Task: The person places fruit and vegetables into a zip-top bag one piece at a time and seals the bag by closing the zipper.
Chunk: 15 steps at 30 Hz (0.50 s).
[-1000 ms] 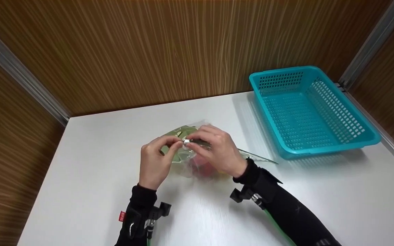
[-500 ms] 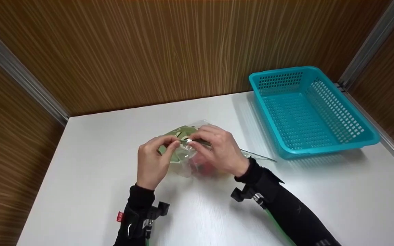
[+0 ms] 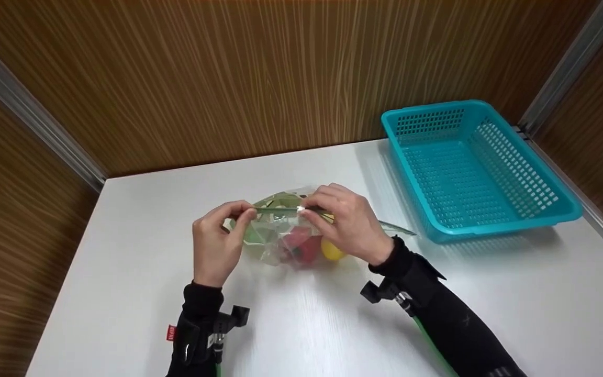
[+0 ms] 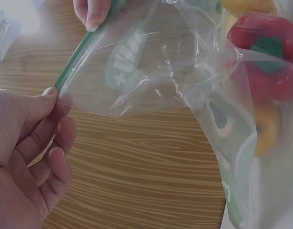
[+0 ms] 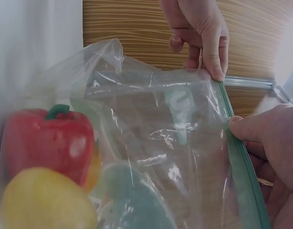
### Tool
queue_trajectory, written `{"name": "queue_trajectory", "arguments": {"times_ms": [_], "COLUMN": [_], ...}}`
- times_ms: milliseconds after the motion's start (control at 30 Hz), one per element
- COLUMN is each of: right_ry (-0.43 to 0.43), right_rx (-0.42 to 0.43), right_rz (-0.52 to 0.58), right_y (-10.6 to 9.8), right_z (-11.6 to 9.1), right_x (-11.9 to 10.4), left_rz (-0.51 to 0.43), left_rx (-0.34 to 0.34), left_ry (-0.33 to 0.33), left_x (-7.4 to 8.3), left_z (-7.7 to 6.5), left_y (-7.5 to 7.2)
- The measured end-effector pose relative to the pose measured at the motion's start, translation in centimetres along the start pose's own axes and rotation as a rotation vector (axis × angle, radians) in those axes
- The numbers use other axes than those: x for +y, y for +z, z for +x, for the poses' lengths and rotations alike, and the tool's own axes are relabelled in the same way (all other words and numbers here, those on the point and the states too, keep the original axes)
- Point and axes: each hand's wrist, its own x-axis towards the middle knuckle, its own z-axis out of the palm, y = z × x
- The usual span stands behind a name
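A clear zip bag with green print is held up by its green zip strip. My left hand pinches one end of the strip between thumb and forefinger, other fingers loosely curled in the left wrist view. At the white slider, my right hand pinches the strip between thumb and forefinger. A taut stretch of strip shows between the hands. Inside the bag lie a red bell pepper and a yellow, rounded item. Behind the pepper an orange item is partly hidden.
A turquoise perforated basket stands at the back right of the white table. Wood-grain panels rise behind the table and at both sides.
My left hand has moved left and my right hand slightly right with the slider. A longer stretch of strip shows between them. The yellow item has come into sight below my right hand.
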Motion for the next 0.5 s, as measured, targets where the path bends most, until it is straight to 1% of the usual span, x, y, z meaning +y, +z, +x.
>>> {"name": "queue_trajectory", "arguments": {"times_ms": [133,233,500], "right_ry": [-0.006,0.009,0.052], "right_rx": [0.005,0.0,-0.036], "right_rz": [-0.026,-0.033,-0.033], "right_y": [-0.6,-1.0,-2.3], "right_z": [-0.1,-0.2,-0.2], "right_x": [0.4,0.8,1.2], "left_rz": [0.007,0.023,0.015], "left_rx": [0.029,0.05,0.064], "left_ry": [-0.03,-0.051,-0.077], "left_x": [-0.3,-0.5,-0.6], "left_z": [0.2,0.2,0.4], "left_y": [-0.6,-1.0,-1.4]}}
